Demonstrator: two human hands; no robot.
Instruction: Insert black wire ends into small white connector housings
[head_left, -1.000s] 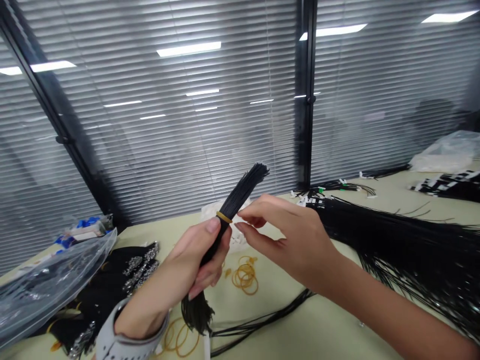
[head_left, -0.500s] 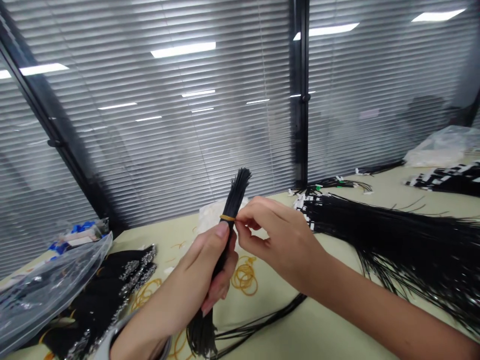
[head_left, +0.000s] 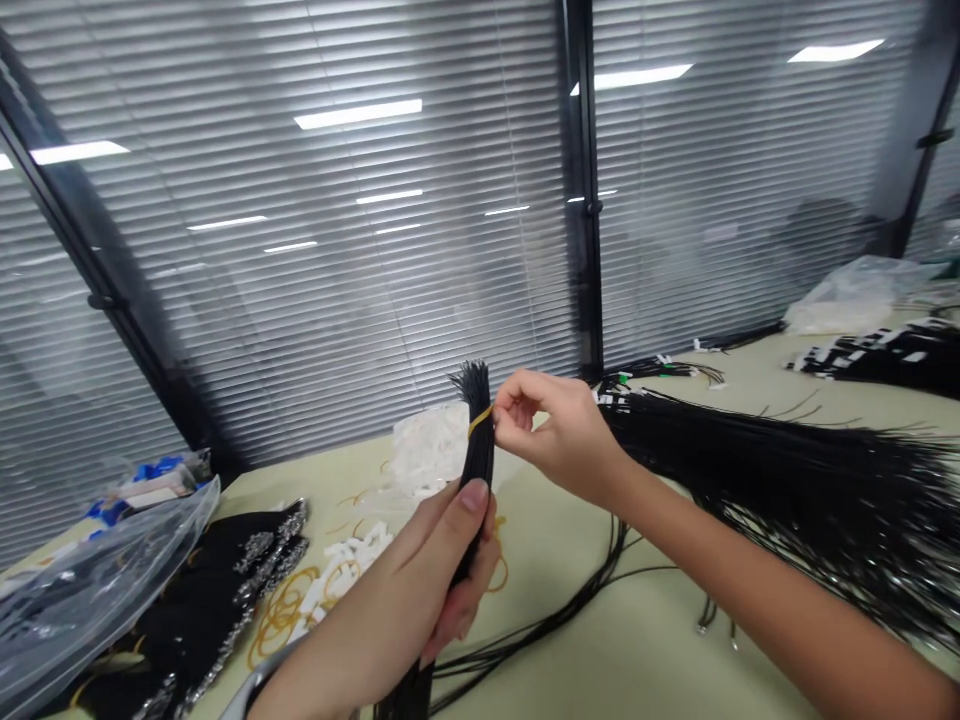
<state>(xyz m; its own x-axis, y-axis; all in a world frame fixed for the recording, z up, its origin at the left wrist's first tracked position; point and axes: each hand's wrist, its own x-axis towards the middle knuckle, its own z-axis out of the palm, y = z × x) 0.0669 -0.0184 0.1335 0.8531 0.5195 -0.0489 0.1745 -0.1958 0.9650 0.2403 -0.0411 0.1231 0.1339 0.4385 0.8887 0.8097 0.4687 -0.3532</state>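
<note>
A bundle of black wires (head_left: 478,460) stands nearly upright in front of me, its cut ends fanning out at the top. My left hand (head_left: 454,545) is wrapped round it, with the thumb along the front. Above that thumb, a yellow rubber band (head_left: 480,422) circles the bundle at a slant. My right hand (head_left: 559,425) pinches the band's right side between thumb and fingertips, close against the wires. The lower end of the bundle runs out of view behind my left forearm.
Loose rubber bands (head_left: 281,615) and white connectors (head_left: 356,555) lie left of my hands. Beyond stands a clear bag (head_left: 431,440) of white parts. A large heap of black wires (head_left: 787,470) covers the right side. Bagged wires (head_left: 97,590) lie at left; a blind-covered window (head_left: 337,250) rises behind.
The bundle has tipped from leaning right to nearly upright. My left hand grips lower below the band. The band has gone from level to slanted, its right side raised. The view has shifted slightly.
</note>
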